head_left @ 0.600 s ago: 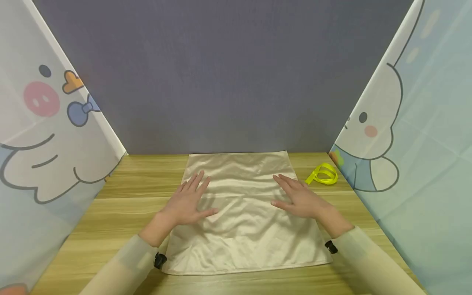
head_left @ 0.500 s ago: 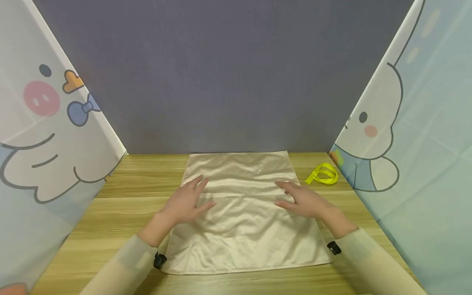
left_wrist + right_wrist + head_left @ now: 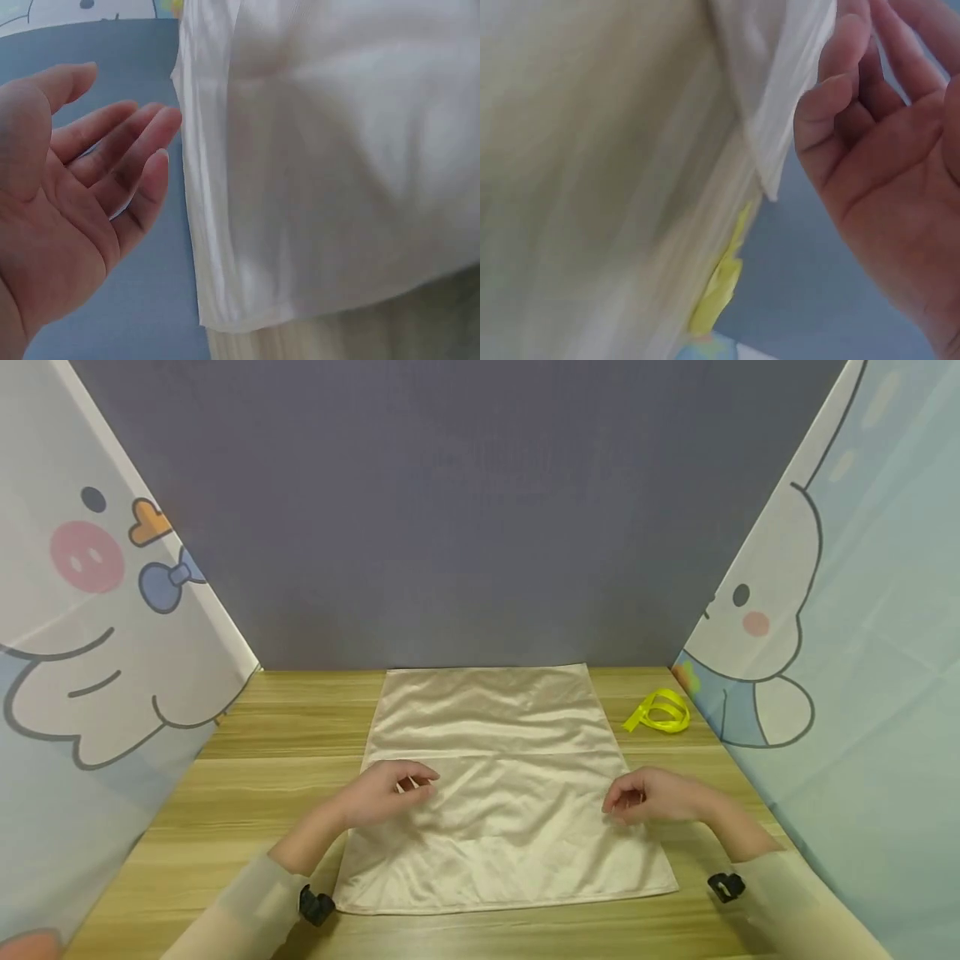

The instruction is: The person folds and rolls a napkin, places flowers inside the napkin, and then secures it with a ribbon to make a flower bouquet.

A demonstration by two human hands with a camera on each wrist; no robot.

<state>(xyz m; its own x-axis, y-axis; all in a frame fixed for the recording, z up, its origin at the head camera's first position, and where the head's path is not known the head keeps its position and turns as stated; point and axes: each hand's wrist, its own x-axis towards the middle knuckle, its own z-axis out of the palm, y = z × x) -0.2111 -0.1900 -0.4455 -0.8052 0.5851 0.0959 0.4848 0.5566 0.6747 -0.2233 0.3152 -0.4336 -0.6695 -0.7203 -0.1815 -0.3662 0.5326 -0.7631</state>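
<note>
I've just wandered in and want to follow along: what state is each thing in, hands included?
Satin cloth: spread out, wrinkled, creased across the middle.
Yellow ribbon: loosely coiled, lying beside the cloth.
Left hand: empty, fingers loosely bent.
Right hand: empty, fingers loosely curled.
Wooden table: partly covered by the cloth.

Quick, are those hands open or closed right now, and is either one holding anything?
Left hand: open, loosely curled, holding nothing.
Right hand: open, loosely curled, holding nothing.
</note>
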